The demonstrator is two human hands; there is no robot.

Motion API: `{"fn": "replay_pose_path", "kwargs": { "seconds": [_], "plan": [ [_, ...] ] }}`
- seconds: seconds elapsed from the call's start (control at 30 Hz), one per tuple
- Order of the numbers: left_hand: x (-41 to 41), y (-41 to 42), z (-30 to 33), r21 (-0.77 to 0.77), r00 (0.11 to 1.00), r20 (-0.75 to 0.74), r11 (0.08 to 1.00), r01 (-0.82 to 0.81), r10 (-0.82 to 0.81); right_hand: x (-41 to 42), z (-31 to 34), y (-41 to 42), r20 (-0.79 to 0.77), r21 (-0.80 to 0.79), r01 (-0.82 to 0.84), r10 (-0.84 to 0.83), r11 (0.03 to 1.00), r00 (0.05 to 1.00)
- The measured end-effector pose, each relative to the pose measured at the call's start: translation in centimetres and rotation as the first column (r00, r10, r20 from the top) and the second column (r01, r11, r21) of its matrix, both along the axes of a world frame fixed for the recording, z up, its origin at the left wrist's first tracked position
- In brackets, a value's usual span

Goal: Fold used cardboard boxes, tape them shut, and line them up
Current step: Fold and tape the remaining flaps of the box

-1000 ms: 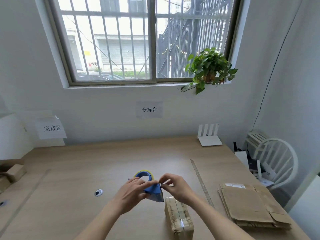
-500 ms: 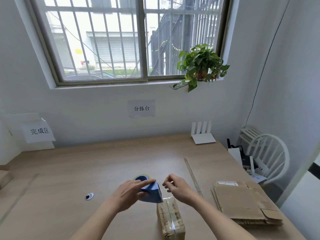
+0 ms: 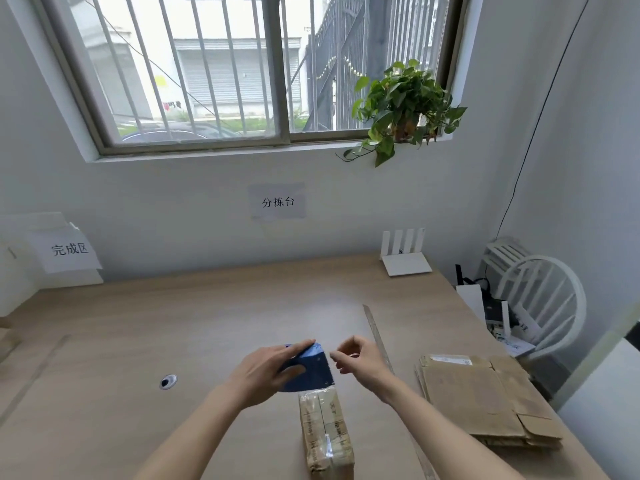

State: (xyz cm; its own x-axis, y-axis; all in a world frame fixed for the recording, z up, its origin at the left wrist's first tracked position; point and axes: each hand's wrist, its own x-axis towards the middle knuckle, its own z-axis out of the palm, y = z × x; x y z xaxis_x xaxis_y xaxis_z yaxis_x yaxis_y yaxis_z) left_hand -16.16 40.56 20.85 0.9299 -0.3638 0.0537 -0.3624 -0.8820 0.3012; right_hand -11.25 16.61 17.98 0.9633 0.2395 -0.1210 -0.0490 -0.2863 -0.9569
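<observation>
A small closed cardboard box [image 3: 327, 431] with clear tape along its top lies lengthwise on the wooden table [image 3: 207, 323], near its front edge. Just beyond the box's far end, my left hand [image 3: 266, 370] grips a blue tape dispenser [image 3: 311, 372] from the left. My right hand [image 3: 360, 362] is at the dispenser's right edge, with thumb and forefinger pinched together at the tape end; the clear tape itself hardly shows. To the right lies a stack of flattened cardboard boxes [image 3: 485, 400].
A long thin ruler [image 3: 377, 334] lies between the hands and the flat stack. A small black-and-white round object [image 3: 168, 381] sits to the left. A white router [image 3: 405, 261] stands at the back right, and a white chair [image 3: 540, 306] beside the table. Paper signs hang on the wall.
Both hands have lowered the dispenser toward the box's far end. My right hand's pinch has drawn slightly away to the right of the dispenser. The view has shifted right.
</observation>
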Motion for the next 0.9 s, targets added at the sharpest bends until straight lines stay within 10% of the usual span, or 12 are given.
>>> {"fn": "replay_pose_path", "kwargs": {
  "seconds": [0.9],
  "plan": [
    [-5.7,0.2,-10.0,0.188,0.929,-0.135,0.930,-0.317,0.344,-2.7,-11.4,-5.0,-0.231,-0.264,-0.103,0.041,0.959,0.972]
  ]
}}
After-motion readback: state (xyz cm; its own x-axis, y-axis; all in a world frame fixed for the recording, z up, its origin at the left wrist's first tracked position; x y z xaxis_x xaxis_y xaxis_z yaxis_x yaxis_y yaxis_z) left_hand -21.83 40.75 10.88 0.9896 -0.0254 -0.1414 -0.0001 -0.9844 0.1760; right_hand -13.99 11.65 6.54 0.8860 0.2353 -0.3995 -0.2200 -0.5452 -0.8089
